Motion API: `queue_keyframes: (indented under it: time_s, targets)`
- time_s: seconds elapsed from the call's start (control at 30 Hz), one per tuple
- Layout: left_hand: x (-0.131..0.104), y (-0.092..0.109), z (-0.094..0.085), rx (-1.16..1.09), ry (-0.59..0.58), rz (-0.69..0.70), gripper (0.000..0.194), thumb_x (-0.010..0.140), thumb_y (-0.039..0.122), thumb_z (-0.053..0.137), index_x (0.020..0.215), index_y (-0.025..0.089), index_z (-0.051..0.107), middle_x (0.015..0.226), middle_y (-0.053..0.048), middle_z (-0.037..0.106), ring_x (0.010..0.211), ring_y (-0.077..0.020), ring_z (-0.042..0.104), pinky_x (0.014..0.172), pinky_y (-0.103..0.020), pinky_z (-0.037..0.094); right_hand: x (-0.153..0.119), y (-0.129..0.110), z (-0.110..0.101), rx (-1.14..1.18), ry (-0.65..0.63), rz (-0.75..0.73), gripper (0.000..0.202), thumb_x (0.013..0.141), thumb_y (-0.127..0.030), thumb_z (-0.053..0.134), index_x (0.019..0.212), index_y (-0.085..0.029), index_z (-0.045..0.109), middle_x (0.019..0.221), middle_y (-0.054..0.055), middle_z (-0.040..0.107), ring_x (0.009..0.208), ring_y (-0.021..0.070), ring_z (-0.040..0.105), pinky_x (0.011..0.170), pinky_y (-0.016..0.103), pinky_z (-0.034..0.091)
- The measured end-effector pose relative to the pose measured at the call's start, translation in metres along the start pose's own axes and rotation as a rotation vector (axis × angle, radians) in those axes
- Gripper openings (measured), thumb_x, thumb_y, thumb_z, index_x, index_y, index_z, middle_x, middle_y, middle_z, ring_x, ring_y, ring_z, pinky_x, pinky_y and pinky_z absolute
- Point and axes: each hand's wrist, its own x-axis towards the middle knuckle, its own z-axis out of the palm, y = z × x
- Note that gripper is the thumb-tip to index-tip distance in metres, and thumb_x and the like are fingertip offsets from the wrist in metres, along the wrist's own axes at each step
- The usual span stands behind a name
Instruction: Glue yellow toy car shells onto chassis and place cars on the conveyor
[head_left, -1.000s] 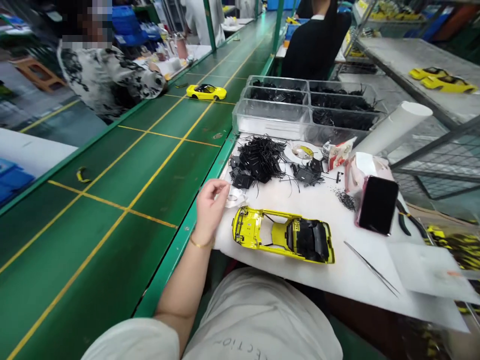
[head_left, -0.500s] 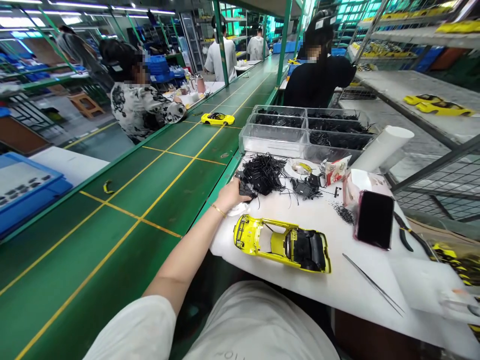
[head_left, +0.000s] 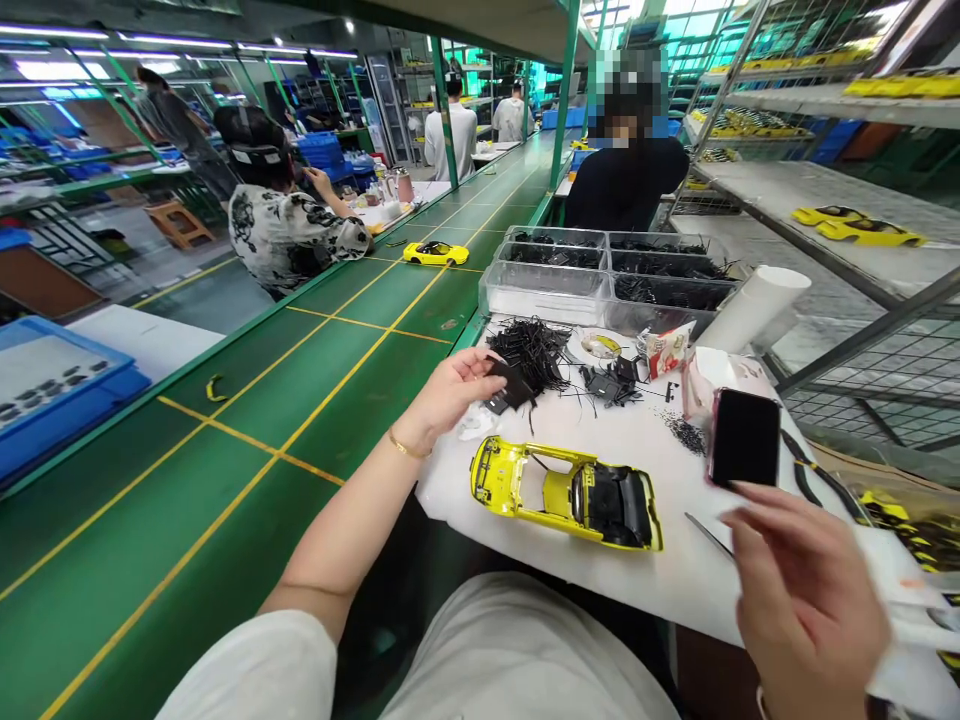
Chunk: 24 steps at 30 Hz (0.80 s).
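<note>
My left hand [head_left: 457,395] pinches a flat black plastic part [head_left: 514,385] with a thin strand hanging from it, beside a heap of black strand-like parts [head_left: 534,345]. Below it on the white work surface lies a yellow model car body [head_left: 547,492], with a black lining at its right end. My right hand [head_left: 810,585], blurred by motion, is over the metal tweezers [head_left: 705,530]. Its thumb and fingers look apart, and it hides most of the tweezers. A phone [head_left: 744,437] lies just beyond its fingertips.
A clear divided tray [head_left: 607,275] of black parts stands at the back. Left of me runs a green conveyor belt [head_left: 322,370] carrying a yellow model car [head_left: 435,253]. Black-handled pliers [head_left: 817,475] lie at the right. Co-workers [head_left: 281,230] sit along the belt.
My left hand has lifted the flat black part from beside the heap. My right hand has come into view from the lower right, over the tweezers. The car body has stayed put.
</note>
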Motion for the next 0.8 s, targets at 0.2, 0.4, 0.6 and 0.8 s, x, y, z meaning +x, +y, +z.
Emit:
queue_keyframes:
  time_s: [0.2, 0.4, 0.6, 0.8]
  targets:
    - [-0.046, 0.000, 0.064, -0.208, -0.382, -0.153, 0.046, 0.065, 0.039, 0.086, 0.099, 0.022, 0.059, 0.086, -0.002, 0.065, 0.069, -0.0121, 0.065, 0.062, -0.025, 0.056, 0.029, -0.016, 0.060, 0.417, -0.651, 0.366, 0.039, 0.084, -0.042, 0.068, 0.117, -0.025, 0.059, 0.067, -0.003, 0.057, 0.053, 0.0129, 0.054, 0.050, 0.028, 0.048]
    - [-0.083, 0.003, 0.074, 0.344, -0.140, 0.558, 0.037, 0.088, 0.033, 0.065, 0.123, 0.025, 0.056, 0.122, -0.012, 0.059, 0.115, -0.0252, 0.059, 0.094, -0.043, 0.054, 0.026, -0.006, 0.064, 0.119, -0.591, 0.482, 0.033, 0.083, -0.032, 0.060, 0.115, -0.021, 0.059, 0.056, -0.009, 0.043, 0.046, 0.0095, 0.046, 0.046, 0.023, 0.045]
    - [-0.097, 0.000, 0.081, 0.580, -0.520, 1.122, 0.034, 0.088, 0.015, 0.063, 0.116, 0.034, 0.064, 0.110, 0.003, 0.074, 0.105, -0.0155, 0.069, 0.105, -0.032, 0.051, 0.021, -0.002, 0.060, 0.155, -0.612, 0.516, 0.033, 0.080, -0.030, 0.063, 0.111, -0.019, 0.060, 0.056, -0.009, 0.046, 0.048, 0.0086, 0.044, 0.045, 0.022, 0.038]
    - [-0.083, -0.008, 0.070, 0.743, -0.550, 1.198, 0.032, 0.092, 0.012, 0.053, 0.122, 0.016, 0.062, 0.124, -0.009, 0.070, 0.129, -0.0227, 0.056, 0.115, -0.040, 0.041, 0.013, -0.005, 0.054, 0.487, -0.593, 0.738, 0.040, 0.074, -0.038, 0.073, 0.108, -0.019, 0.063, 0.071, -0.002, 0.059, 0.050, 0.0077, 0.046, 0.042, 0.021, 0.038]
